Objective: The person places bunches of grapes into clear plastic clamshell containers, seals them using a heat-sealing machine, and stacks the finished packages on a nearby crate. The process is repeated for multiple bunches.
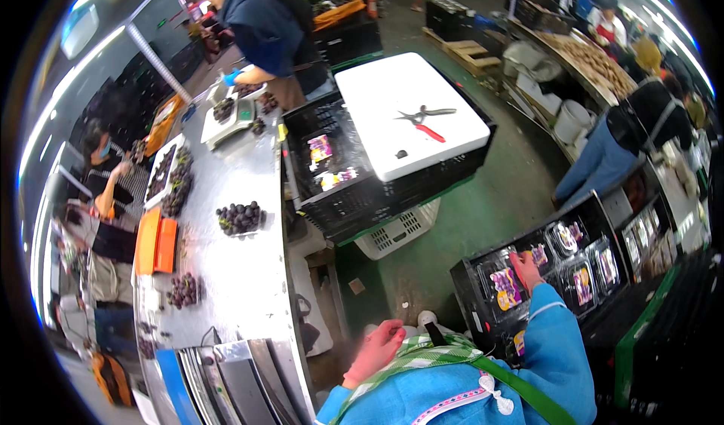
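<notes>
My right hand reaches into a black plastic crate that holds several clear, labelled plastic boxes; its fingers touch or hover by a box with a purple grape label, and whether they grip it cannot be told. My left hand hangs before my apron, fingers curled, with nothing seen in it. On the metal table to the left sit a clear box of dark grapes and a smaller box of reddish grapes. Pruning shears lie on a white plastic lid.
A black crate carries the white lid. On the metal table stand a scale, an orange holder and a white grape tray. One co-worker stands at the scale, others along the left. A white basket sits on the floor.
</notes>
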`<state>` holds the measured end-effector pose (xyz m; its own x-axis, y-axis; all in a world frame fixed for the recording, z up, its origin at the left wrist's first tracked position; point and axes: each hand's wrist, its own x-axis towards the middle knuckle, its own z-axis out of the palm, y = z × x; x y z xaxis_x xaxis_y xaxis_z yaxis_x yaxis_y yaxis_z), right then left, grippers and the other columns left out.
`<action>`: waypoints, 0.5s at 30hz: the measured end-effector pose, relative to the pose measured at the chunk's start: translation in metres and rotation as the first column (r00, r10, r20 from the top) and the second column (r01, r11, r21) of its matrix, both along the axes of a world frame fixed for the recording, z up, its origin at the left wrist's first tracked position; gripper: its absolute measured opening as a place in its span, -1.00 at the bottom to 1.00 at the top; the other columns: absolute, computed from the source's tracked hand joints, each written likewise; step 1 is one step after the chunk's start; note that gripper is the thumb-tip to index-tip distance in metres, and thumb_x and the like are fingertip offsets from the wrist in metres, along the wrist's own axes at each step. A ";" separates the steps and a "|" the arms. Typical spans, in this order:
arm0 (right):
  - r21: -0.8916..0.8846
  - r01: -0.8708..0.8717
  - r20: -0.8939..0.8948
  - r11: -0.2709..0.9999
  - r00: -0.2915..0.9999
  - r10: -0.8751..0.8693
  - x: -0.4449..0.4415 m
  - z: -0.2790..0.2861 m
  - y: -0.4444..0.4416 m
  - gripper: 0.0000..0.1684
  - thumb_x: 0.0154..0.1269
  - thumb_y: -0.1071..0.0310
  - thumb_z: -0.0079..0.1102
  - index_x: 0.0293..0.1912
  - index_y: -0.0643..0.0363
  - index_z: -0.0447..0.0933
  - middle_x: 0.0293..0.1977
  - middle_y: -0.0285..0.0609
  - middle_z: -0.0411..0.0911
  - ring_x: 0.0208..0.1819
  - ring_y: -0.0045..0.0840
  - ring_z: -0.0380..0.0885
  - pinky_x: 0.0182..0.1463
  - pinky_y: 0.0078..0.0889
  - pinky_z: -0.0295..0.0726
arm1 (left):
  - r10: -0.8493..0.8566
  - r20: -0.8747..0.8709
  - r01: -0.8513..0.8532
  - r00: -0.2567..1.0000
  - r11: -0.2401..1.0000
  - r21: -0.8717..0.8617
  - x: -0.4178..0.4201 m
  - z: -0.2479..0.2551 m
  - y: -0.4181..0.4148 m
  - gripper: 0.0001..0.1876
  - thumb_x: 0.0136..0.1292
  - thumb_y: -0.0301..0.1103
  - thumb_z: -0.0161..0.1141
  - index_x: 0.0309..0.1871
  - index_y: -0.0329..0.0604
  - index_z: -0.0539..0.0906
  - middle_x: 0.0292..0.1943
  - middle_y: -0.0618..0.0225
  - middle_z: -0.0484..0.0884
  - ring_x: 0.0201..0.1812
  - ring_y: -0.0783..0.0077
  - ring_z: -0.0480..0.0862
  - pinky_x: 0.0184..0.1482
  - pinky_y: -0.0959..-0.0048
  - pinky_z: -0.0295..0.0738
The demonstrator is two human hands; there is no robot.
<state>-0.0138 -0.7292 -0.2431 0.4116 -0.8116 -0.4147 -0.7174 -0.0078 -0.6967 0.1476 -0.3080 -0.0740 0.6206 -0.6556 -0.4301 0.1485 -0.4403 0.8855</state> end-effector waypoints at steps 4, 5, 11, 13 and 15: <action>-0.695 0.196 0.069 0.692 0.976 -0.207 0.034 0.060 0.025 -0.60 0.24 0.19 0.07 -0.04 0.28 0.40 -0.09 0.09 0.44 -0.07 -0.13 0.46 -0.01 -0.17 0.44 | 0.077 0.082 -0.078 0.994 0.997 0.002 0.021 0.005 0.028 -0.64 0.27 -0.22 0.12 0.04 -0.23 0.50 -0.16 0.12 0.64 -0.08 0.27 0.64 -0.04 0.43 0.49; -0.609 0.265 0.214 0.748 0.962 -0.168 0.048 0.062 0.030 -0.63 0.25 0.24 0.08 -0.03 0.28 0.39 -0.09 0.05 0.45 -0.07 -0.19 0.46 -0.02 -0.21 0.44 | 0.092 0.088 -0.091 0.992 0.996 -0.010 0.027 0.005 0.035 -0.65 0.27 -0.21 0.12 0.04 -0.23 0.50 -0.16 0.12 0.64 -0.07 0.25 0.64 -0.04 0.42 0.49; -0.377 -0.022 0.644 0.926 0.712 0.279 0.170 0.124 0.171 -0.85 0.34 0.46 0.01 -0.10 0.18 0.41 -0.24 -0.35 0.43 -0.19 -0.71 0.36 -0.08 -0.64 0.40 | 0.101 0.231 -0.096 0.968 0.995 -0.031 0.060 0.024 0.075 -0.66 0.27 -0.22 0.12 0.02 -0.21 0.51 -0.17 0.12 0.63 -0.12 0.24 0.64 -0.08 0.41 0.49; -0.140 -0.178 0.681 0.974 0.697 0.225 0.204 0.115 0.224 -0.80 0.32 0.48 0.02 -0.06 0.16 0.40 -0.25 -0.38 0.43 -0.23 -0.74 0.37 -0.14 -0.67 0.39 | 0.111 0.229 -0.096 0.967 0.992 -0.077 0.068 0.036 0.088 -0.68 0.30 -0.27 0.09 0.04 -0.27 0.48 -0.31 0.32 0.59 -0.33 0.62 0.51 -0.25 0.57 0.44; 0.068 -0.337 0.718 0.939 0.670 0.188 0.230 0.117 0.278 -0.76 0.31 0.44 0.04 -0.02 0.11 0.40 -0.30 -0.39 0.45 -0.34 -0.79 0.35 -0.33 -0.72 0.37 | 0.132 0.235 -0.111 0.963 0.988 -0.103 0.077 0.037 0.102 -0.66 0.30 -0.25 0.10 0.05 -0.26 0.48 -0.30 0.29 0.59 -0.32 0.59 0.52 -0.24 0.54 0.44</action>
